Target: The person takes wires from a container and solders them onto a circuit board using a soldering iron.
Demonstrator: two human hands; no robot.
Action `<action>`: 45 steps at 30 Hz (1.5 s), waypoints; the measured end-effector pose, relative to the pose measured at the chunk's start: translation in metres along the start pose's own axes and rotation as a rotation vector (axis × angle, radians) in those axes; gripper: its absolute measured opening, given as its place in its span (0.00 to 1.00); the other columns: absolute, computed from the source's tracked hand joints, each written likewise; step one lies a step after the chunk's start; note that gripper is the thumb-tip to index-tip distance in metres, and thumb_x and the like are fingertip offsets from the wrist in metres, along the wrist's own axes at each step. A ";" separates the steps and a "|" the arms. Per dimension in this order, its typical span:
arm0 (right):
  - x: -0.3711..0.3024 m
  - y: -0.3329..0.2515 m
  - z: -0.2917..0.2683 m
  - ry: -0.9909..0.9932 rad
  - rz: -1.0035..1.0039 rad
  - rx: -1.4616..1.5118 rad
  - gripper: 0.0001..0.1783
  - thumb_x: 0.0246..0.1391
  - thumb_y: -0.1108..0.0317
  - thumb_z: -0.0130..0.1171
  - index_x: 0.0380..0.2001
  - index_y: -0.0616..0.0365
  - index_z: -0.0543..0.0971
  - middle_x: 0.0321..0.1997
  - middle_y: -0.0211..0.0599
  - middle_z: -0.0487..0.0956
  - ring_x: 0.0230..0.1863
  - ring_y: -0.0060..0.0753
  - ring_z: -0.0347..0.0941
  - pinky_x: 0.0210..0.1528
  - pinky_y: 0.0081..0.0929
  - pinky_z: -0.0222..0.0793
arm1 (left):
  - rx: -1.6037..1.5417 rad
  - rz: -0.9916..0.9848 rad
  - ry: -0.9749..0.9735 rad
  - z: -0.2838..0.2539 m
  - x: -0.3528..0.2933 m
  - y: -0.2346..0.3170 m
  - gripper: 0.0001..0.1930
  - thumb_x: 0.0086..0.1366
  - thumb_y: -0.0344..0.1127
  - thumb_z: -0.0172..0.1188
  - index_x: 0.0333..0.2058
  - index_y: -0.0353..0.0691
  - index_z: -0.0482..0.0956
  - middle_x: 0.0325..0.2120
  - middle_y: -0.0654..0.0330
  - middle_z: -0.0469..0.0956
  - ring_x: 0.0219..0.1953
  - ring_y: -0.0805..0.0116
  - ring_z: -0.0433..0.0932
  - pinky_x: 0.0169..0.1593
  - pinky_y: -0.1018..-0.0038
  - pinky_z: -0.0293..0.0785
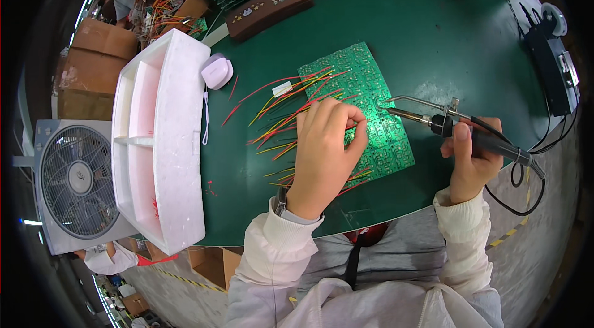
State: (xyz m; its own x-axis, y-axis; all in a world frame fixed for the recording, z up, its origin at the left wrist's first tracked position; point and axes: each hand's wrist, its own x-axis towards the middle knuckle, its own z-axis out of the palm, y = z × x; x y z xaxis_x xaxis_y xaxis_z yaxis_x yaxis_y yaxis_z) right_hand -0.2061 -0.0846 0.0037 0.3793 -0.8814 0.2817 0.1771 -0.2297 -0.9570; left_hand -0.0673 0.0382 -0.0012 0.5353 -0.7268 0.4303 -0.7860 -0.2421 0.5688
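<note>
Green board (375, 93), left fingers (337, 115) curled — pinch unclear, right fingers (461, 133) gripping soldering iron (441, 125), fan badge (79, 174) illegible

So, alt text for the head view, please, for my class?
A person's right hand holds a soldering iron at a green circuit board; the left hand is among red and yellow wires. A white foam box stands to the left.

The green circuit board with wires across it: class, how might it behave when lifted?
The circuit board is probably stiff, since it lies flat. It seems light, looking thin. The wires across its left edge may droop, being slender and curved.
</note>
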 end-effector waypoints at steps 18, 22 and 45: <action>0.003 0.006 0.002 -0.043 -0.025 -0.121 0.12 0.42 0.69 0.63 0.23 0.62 0.70 0.10 0.27 0.69 0.12 0.14 0.64 0.16 0.09 0.54 | -0.108 -0.040 0.008 0.002 0.014 -0.010 0.06 0.42 0.22 0.58 0.20 0.37 0.70 0.17 0.65 0.66 0.20 0.74 0.62 0.29 0.79 0.60; 0.002 0.006 0.003 -0.044 -0.017 -0.112 0.12 0.42 0.69 0.63 0.23 0.62 0.70 0.10 0.27 0.69 0.12 0.14 0.64 0.16 0.08 0.53 | -0.098 -0.040 0.016 0.002 0.013 -0.010 0.07 0.41 0.21 0.58 0.20 0.37 0.70 0.17 0.66 0.66 0.20 0.75 0.62 0.29 0.80 0.60; 0.006 0.011 0.000 -0.237 -0.254 -0.049 0.10 0.42 0.71 0.58 0.25 0.65 0.69 0.19 0.36 0.69 0.19 0.20 0.61 0.22 0.17 0.57 | -0.101 -0.056 0.024 0.003 0.013 -0.009 0.07 0.42 0.21 0.58 0.20 0.37 0.69 0.17 0.65 0.66 0.19 0.75 0.62 0.29 0.80 0.60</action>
State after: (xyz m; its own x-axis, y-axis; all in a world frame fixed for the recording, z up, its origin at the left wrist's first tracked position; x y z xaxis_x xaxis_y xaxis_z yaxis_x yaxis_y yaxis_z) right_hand -0.2015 -0.0923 -0.0056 0.5299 -0.6747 0.5138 0.2508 -0.4541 -0.8550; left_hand -0.0541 0.0294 -0.0028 0.5858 -0.6978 0.4122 -0.7201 -0.2146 0.6599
